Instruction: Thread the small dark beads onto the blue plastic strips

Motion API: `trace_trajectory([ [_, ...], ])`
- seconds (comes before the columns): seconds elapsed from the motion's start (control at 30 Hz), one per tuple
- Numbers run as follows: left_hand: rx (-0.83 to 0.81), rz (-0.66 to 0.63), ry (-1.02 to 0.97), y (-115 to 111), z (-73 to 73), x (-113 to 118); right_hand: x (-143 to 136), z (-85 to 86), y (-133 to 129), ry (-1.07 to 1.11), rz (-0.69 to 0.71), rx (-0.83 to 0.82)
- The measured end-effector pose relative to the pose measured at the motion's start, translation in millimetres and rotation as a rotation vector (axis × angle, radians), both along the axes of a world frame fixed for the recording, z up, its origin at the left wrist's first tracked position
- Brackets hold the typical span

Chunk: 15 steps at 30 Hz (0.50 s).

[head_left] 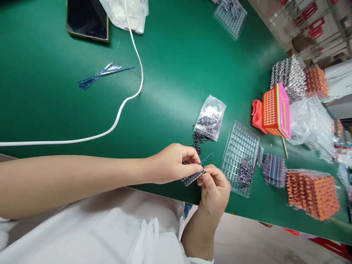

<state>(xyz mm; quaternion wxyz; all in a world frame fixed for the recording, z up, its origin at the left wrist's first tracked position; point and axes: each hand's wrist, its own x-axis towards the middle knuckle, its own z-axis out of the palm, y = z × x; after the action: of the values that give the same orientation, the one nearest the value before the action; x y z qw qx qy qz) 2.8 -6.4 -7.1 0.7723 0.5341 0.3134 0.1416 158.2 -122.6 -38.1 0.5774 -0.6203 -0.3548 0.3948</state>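
My left hand (174, 161) is closed on a narrow dark panel of small blue-and-silver pieces (191, 178), apparently small circuit boards. A thin blue strip (206, 158) sticks out past its fingers. At the panel's right corner, my right hand (216, 187) pinches with thumb and forefinger; what lies between those fingertips is too small to make out. Just beyond the hands, small dark bead-like parts (198, 139) are spilled by a clear bag (210, 117) of the same parts. To the right lies a clear compartment tray (233, 150) with a heap of small wired pieces (245, 174) in it.
Further right are stacked wired parts (274, 170), orange stacks (313, 194), a pink-and-orange basket (276, 110) and plastic bags (310, 117). A white cable (118, 117) crosses the green table at left, near blue strips (101, 75) and a phone (88, 18). Another tray (231, 18) lies at the back.
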Motion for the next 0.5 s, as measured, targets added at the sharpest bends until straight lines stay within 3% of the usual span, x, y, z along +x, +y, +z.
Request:
trace_trajectory([
  [0.27, 0.118, 0.002, 0.031, 1.0, 0.3, -0.8, 1.4, -2.0, -1.8, 0.027, 0.005, -0.015],
  [0.5, -0.019, -0.005, 0.009, 1.3, -0.8, 0.3, 2.0, -2.9, -3.2, -0.005, 0.008, -0.033],
])
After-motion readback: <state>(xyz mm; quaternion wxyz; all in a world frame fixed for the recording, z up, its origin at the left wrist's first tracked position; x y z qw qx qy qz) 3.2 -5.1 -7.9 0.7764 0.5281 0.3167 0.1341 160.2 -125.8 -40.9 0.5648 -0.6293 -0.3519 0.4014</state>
